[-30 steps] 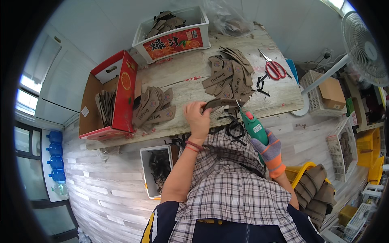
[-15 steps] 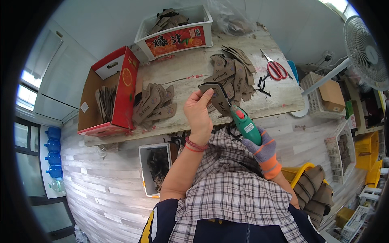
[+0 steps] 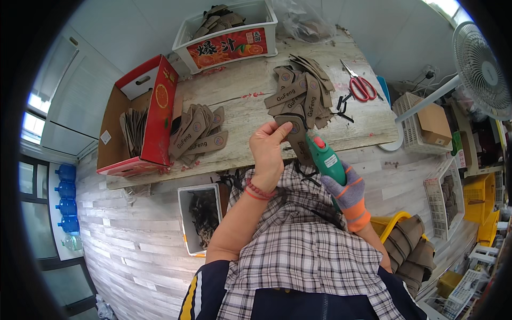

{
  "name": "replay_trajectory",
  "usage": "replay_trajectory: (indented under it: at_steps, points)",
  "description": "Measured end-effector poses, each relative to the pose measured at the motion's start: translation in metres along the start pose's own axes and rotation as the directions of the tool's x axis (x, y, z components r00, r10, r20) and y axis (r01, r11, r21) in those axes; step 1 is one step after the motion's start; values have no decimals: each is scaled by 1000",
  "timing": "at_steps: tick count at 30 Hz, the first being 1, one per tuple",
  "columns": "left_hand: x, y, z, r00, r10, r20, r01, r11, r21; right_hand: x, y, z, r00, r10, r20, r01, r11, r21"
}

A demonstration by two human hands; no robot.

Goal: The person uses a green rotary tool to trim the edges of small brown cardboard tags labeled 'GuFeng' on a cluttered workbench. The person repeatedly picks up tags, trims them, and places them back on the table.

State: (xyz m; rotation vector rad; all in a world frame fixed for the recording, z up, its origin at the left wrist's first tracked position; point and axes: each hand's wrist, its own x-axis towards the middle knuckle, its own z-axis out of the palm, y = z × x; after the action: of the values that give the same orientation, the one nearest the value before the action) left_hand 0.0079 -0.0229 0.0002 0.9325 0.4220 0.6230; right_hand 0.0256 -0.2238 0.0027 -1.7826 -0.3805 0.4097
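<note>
L grip [image 3: 268,151] pinching patch [image 3: 297,142] at pile's [image 3: 292,95] 6 o'clock, R grip [image 3: 347,191] clasping tool [image 3: 329,161]: prob. mid-job! 2nd pile [image 3: 198,134] at patch's 9 o'clock; which're done vs. left, can't tell.

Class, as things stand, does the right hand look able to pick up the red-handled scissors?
Probably not: the right hand is gripping the green tool, though nothing appears to cover the red-handled scissors.

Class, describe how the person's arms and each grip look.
Left grip: bare, red beaded bracelet and orange band at the wrist. Right grip: greyish-purple glove with orange stripes and cuff. Navy left sleeve with yellow and white stripes.
</note>
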Motion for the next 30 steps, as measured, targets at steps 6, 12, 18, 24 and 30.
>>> replay_trajectory:
  at_steps: [6,12,18,24,30]
  points:
    - [-2,0,-7,997,-38,67,29,993,117,0,-5,-1,999,23,27,-26,993,115]
    - [2,19,-10,987,-64,146,25,966,258,-1,-3,-5,997,40,65,-45,996,79]
    - [5,35,-12,974,-93,208,11,931,364,-1,-2,-7,995,4,101,-6,1000,21]
    - [11,36,-21,957,-84,279,-51,895,444,-3,-10,-8,989,58,139,-62,998,27]
    - [8,36,-22,925,-144,351,-41,882,469,-1,-5,-8,990,32,140,-37,999,34]
